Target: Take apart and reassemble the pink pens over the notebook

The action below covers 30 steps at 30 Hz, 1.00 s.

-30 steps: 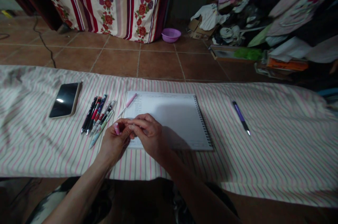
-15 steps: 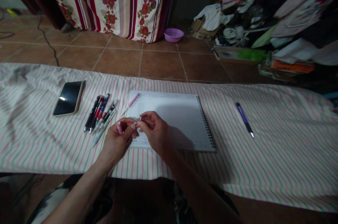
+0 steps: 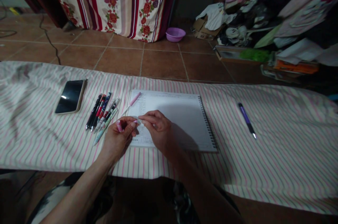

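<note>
My left hand (image 3: 120, 134) is closed around a pink pen barrel (image 3: 119, 126), whose two ends show past the fingers. Thumb and forefinger of my right hand (image 3: 158, 127) come together near the barrel's right end; what they pinch, if anything, is too small to make out. Beneath both hands lies a spiral notebook (image 3: 182, 111) with a blank-looking page and a printed strip at its left. Another pink pen piece (image 3: 135, 98), with a thin pale refill-like rod (image 3: 125, 111) reaching down from it, rests across the notebook's upper left corner.
Several pens (image 3: 101, 113) lie in a bunch left of my hands, beside a phone (image 3: 70, 96). A purple pen (image 3: 246, 120) lies far right on the striped cloth (image 3: 285, 146). Beyond, on the tiled floor, are a purple basin (image 3: 175, 34) and piled clothes (image 3: 215, 16).
My right hand's fingers have drawn slightly away from the left hand's fingertips and straightened a little. My left hand still holds the pink barrel. The whole view has shifted slightly.
</note>
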Available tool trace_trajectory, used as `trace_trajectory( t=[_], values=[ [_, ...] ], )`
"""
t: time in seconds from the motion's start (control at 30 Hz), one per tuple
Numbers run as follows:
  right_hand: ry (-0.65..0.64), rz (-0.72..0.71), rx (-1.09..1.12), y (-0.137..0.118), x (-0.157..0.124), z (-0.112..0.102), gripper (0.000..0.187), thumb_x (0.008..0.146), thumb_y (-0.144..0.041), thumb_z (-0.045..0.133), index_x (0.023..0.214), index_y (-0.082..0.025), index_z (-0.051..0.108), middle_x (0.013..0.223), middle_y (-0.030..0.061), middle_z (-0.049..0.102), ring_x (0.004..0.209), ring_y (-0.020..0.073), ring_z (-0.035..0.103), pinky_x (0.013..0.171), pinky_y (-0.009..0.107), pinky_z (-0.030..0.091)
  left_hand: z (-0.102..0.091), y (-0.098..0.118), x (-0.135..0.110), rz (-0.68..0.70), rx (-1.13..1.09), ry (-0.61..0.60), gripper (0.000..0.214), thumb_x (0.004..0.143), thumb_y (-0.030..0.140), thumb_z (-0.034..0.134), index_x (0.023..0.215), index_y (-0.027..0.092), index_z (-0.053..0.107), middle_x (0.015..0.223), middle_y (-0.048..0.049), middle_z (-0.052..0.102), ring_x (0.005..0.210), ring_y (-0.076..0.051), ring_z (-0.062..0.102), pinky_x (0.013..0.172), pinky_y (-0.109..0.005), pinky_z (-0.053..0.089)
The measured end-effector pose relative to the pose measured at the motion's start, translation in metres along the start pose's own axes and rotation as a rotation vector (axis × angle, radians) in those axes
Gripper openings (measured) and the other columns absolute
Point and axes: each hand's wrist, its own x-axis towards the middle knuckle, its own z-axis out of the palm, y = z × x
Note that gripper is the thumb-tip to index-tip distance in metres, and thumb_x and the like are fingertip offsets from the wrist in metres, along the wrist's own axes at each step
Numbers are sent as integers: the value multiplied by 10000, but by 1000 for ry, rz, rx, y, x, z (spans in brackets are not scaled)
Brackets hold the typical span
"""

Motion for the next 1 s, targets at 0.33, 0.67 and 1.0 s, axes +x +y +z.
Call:
trace_trajectory(
  t=[0.33,0.67,1.0],
  values=[
    [-37,-82,-101,0,-2,0,203,828,-103,535,888,-193,707,824,40,603,768,126,605,696,226,510,1,-2,-2,22,34,-7,268,657,300,726,814,127,594,499,36,545,421,-49,409,406,-162,263],
    [-105,-154,-198,0,-2,-2,230,855,-102,492,955,-193,678,856,53,625,799,144,615,707,246,515,3,0,-2,65,113,12,226,658,284,716,784,126,615,492,40,531,460,-66,447,434,-171,320],
    [-113,-121,-133,0,-2,-3,318,850,-82,485,1132,-196,580,943,58,680,868,147,639,796,270,514,1,0,-2,112,194,25,178,680,277,700,770,136,638,502,25,535,481,-87,472,465,-190,361]
  ],
)
